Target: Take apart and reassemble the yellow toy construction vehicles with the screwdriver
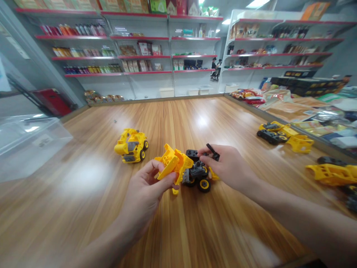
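My left hand is closed around a yellow plastic toy truck body part, held tilted above the wooden table. Between the thumb and fingers of my right hand is a small black screwdriver, partly covered by the fingertips. Just behind and between both hands sits a dark grey toy truck chassis with yellow-hubbed black wheels. More yellow pieces lie around it, such as a small yellow part below the held piece; others are half hidden by my right hand.
An assembled yellow toy truck stands to the left on the wooden table. Yellow and black toy parts lie at the right, with more toy parts nearer. A clear plastic bin is at the left; stocked shelves line the back.
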Demonstrator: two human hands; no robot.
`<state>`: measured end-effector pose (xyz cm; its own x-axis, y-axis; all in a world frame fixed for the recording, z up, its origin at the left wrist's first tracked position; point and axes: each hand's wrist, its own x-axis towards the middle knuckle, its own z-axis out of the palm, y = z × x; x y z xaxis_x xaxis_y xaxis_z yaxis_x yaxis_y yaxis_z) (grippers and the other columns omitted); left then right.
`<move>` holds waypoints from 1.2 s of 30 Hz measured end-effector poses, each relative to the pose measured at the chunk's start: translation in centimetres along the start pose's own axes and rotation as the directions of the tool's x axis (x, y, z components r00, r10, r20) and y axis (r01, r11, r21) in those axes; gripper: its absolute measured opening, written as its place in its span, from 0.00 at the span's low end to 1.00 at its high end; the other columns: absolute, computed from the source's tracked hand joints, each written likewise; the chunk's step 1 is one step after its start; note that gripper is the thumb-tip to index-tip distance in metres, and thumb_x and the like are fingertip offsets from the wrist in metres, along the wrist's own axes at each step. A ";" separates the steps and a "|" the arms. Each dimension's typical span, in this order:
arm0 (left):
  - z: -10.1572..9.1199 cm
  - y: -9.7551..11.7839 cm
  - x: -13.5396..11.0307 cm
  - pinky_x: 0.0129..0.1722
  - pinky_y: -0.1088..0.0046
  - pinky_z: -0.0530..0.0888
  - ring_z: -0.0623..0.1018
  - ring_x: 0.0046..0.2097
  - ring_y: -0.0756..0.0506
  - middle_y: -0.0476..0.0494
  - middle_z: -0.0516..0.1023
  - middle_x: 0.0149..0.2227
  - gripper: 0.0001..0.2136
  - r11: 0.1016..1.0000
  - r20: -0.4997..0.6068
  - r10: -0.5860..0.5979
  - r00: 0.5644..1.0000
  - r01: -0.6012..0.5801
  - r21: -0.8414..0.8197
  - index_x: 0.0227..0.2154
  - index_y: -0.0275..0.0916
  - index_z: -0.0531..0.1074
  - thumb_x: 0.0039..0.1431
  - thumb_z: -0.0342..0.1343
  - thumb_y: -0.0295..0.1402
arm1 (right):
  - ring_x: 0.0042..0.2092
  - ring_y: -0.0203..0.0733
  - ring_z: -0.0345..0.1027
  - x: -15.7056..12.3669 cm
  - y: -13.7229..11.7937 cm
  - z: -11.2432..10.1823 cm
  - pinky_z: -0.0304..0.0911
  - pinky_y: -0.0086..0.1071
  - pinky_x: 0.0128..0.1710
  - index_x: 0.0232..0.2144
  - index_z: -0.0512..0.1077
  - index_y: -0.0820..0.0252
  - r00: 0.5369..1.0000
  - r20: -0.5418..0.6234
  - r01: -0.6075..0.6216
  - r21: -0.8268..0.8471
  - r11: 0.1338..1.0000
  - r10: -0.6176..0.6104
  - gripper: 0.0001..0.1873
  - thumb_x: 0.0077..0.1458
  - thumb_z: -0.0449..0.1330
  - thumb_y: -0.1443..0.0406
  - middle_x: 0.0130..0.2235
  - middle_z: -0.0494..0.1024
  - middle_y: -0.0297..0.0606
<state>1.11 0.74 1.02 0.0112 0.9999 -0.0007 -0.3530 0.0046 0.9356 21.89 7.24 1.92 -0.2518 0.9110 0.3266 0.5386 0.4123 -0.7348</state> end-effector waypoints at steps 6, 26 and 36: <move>-0.1 -0.2 0.2 0.30 0.76 0.75 0.75 0.31 0.51 0.50 0.74 0.32 0.13 0.999 -0.007 0.003 1.000 -0.002 0.032 0.26 0.37 0.64 0.50 0.66 0.28 | 0.36 0.43 0.74 0.1 0.5 0.1 0.65 0.37 0.38 0.39 0.78 0.58 0.999 0.026 -0.028 -0.056 0.998 0.029 0.09 0.55 0.60 0.67 0.36 0.81 0.38; 0.0 -0.5 0.3 0.29 0.75 0.74 0.75 0.30 0.51 0.49 0.75 0.31 0.12 0.992 0.030 -0.125 0.992 0.126 -0.023 0.27 0.37 0.67 0.48 0.67 0.30 | 0.33 0.38 0.72 -1.8 -2.5 0.1 0.67 0.33 0.34 0.54 0.71 0.53 0.974 0.164 0.125 0.181 0.976 -0.155 0.18 0.62 0.57 0.63 0.37 0.79 0.37; 0.0 -0.5 -0.3 0.25 0.76 0.70 0.71 0.25 0.52 0.47 0.73 0.27 0.09 0.968 0.269 -0.214 0.939 0.240 -0.067 0.29 0.37 0.69 0.55 0.63 0.36 | 0.33 0.38 0.70 -2.2 -2.6 0.0 0.63 0.32 0.35 0.39 0.74 0.57 0.964 0.107 0.242 0.026 0.970 -0.243 0.06 0.59 0.60 0.63 0.34 0.78 0.35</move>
<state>1.33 0.48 0.57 0.3379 0.9352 -0.1058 -0.4021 0.2451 0.8822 21.05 4.16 3.09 -0.4601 0.7770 0.4296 0.4405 0.6199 -0.6494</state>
